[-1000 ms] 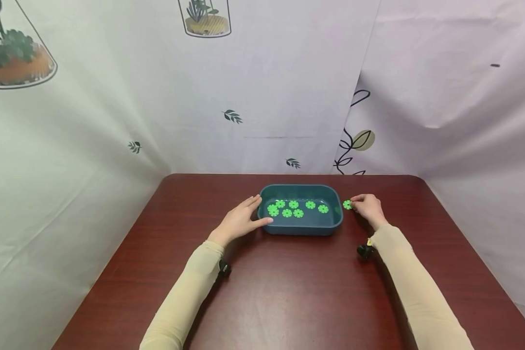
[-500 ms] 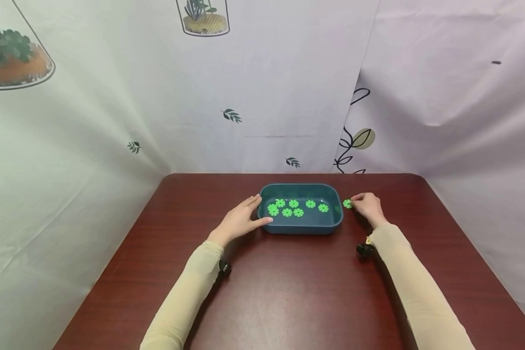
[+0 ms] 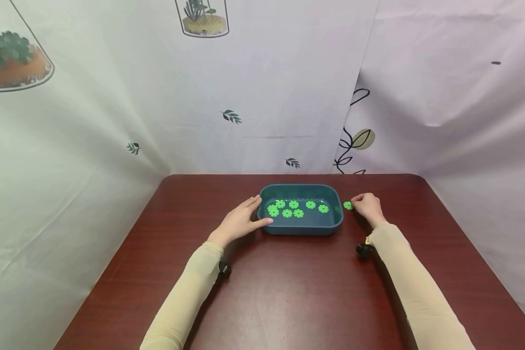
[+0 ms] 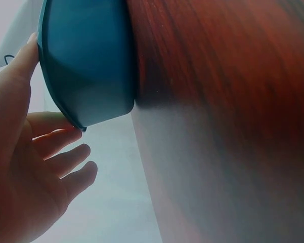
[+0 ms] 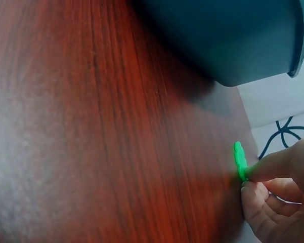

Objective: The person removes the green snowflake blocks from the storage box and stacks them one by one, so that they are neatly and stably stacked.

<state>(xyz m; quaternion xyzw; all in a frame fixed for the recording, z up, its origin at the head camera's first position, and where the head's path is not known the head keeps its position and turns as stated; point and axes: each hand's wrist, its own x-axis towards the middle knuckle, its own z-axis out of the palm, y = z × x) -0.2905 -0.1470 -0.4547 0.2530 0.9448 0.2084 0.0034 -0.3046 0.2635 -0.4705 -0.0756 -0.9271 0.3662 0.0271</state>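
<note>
A dark teal rectangular basin point(image 3: 302, 229) stands on the table, with several flat bright green flower-shaped pieces point(image 3: 298, 213) lying on its bottom. At the basin's left end is my left hand point(image 3: 238, 222), its thumb and fingers spread and fairly straight against the rim. In the left wrist view, the thumb touches one stretch of rim point(image 4: 42, 50) and the fingertips another. Just outside the basin's right end, my right hand point(image 3: 368, 208) pinches another green flower-shaped piece point(image 5: 240, 159) between thumb and index finger. That piece appears edge-on in the right wrist view, its lower end covered by the fingertips.
The dark red wooden table point(image 3: 271, 291) spreads out in front of the basin. Behind and beside it hangs a pale cloth point(image 3: 288, 87) printed with plants. Small black devices point(image 3: 364, 250) sit at both wrists, below the cream sleeves.
</note>
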